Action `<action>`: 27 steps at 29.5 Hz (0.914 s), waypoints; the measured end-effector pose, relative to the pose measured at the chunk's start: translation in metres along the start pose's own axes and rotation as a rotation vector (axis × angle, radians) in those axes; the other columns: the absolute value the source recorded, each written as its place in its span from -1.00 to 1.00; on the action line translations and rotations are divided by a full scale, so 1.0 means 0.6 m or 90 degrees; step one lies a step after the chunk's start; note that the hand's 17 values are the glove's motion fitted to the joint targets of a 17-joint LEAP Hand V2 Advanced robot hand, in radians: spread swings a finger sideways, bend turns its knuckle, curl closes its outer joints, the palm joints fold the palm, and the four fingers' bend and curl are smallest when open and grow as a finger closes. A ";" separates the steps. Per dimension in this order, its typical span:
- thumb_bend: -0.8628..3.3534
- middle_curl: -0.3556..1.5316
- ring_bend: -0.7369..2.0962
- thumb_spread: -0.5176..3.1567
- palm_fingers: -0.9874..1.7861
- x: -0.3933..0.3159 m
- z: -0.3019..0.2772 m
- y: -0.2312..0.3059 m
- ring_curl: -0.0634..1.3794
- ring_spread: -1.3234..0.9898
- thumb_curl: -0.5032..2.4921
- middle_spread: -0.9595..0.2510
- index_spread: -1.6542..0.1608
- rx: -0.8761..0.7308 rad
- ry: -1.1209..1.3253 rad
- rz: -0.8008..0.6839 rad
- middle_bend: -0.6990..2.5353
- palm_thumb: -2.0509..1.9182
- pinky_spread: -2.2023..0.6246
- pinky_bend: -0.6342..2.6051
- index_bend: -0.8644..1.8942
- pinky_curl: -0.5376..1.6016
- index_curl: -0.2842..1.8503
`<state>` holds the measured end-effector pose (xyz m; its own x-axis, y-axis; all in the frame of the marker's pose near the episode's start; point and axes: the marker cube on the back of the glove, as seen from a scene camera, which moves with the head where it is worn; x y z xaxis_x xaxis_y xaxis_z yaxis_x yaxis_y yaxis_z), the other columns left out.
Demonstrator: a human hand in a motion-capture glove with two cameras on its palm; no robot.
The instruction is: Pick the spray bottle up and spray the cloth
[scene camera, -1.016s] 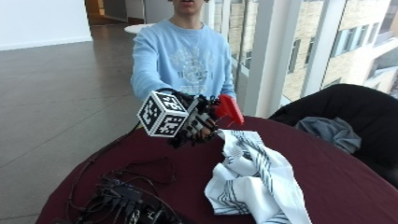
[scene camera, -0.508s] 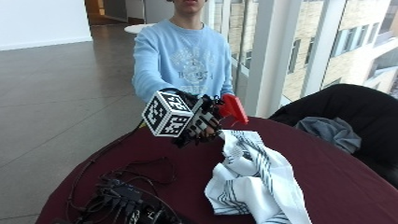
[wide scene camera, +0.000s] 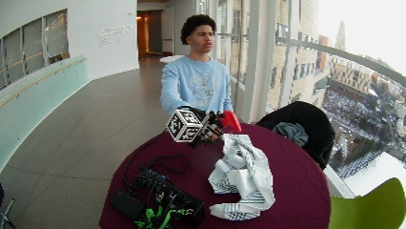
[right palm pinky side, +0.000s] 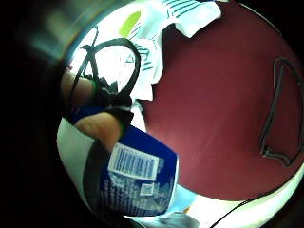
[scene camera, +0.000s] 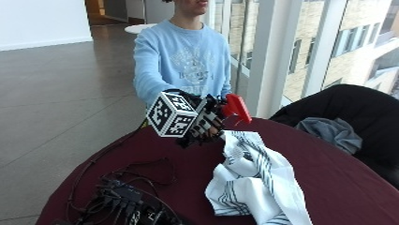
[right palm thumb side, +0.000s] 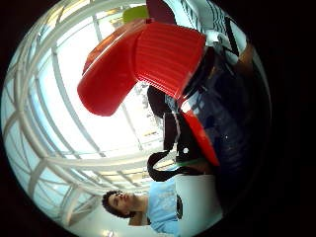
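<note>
**Spray bottle held up over the table's far edge, cloth lying beside it**

A person in a light blue sweatshirt [scene camera: 182, 58] stands at the far side of a round table [scene camera: 324, 173] covered in dark red. Their gloved right hand [scene camera: 203, 123] is raised above the tabletop near that far edge, fingers curled around a spray bottle [scene camera: 235, 107]. From the outside view only the bottle's red spray head shows, poking out to the right of the hand and tilted. The little-finger palm view shows the bottle's body, white with a blue printed label [right palm pinky side: 137, 178], pressed close against the palm with bare fingertips [right palm pinky side: 97, 127] wrapped on it. The thumb-side palm view is filled by the red trigger head [right palm thumb side: 148, 61].

The cloth [scene camera: 255, 180], white with dark stripes, lies crumpled on the table just to the right of the hand and runs toward the near edge. Its far end sits close below the spray head; I cannot tell whether they touch.

At the near left of the table lies a tangle of black cables and a power strip [scene camera: 124, 201]. Beyond the table on the right stands a black chair [scene camera: 349, 105] with a grey garment [scene camera: 329, 131] draped on it.
</note>
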<state>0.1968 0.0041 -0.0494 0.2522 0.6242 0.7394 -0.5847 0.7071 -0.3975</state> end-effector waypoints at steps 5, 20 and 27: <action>-0.60 -0.12 -0.15 -0.10 0.56 -0.011 0.011 0.002 -0.35 0.17 -0.39 0.52 0.68 -0.003 0.004 -0.012 -0.39 0.38 0.71 -0.48 -0.25 -0.15 -0.32; -0.60 -0.12 -0.14 -0.10 0.57 -0.135 0.131 0.018 -0.35 0.17 -0.39 0.51 0.68 0.001 -0.066 -0.233 -0.38 0.38 0.70 -0.48 -0.25 -0.15 -0.32; -0.60 -0.12 -0.14 -0.11 0.57 -0.181 0.224 0.017 -0.34 0.17 -0.39 0.51 0.68 -0.003 -0.080 -0.349 -0.37 0.39 0.69 -0.49 -0.25 -0.15 -0.32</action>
<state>0.0596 -0.1010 -0.0606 0.4239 0.1203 0.8977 -0.3905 0.9185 0.0613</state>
